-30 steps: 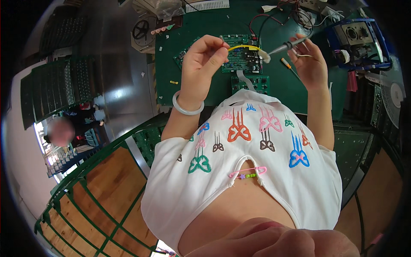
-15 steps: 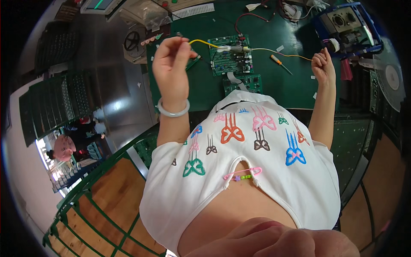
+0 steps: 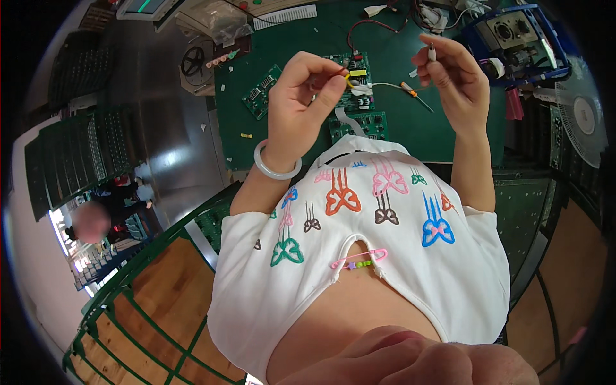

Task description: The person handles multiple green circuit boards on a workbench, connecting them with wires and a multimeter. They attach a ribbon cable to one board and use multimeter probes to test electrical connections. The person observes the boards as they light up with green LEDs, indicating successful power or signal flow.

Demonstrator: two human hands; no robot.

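My left hand [image 3: 305, 102], with a pale bangle at the wrist, pinches a yellow wire [image 3: 348, 80] between thumb and fingers above the large green circuit board [image 3: 364, 77]. A white-wrapped part of the lead and a thin pale section [image 3: 388, 85] run from there toward my right hand [image 3: 459, 83]. Between its thumb and fingers stands a small white-sleeved connector [image 3: 432, 55] with a metallic tip. Below the large board, a second green board [image 3: 375, 126] is joined to a grey ribbon cable [image 3: 350, 120]. My fingers hide part of the lead.
A smaller board with digit displays [image 3: 262, 93] lies left of my left hand. An orange-handled screwdriver [image 3: 417, 96] is on the green mat [image 3: 410, 141]. At the right are a blue-framed device [image 3: 510, 35] and a fan [image 3: 584, 115]. Another person [image 3: 93, 221] is far left.
My hands have come closer together, the left moving right and the right moving left and upward. The lead, formerly stretched out, is bunched between them. The white-sleeved connector now shows in my right hand.
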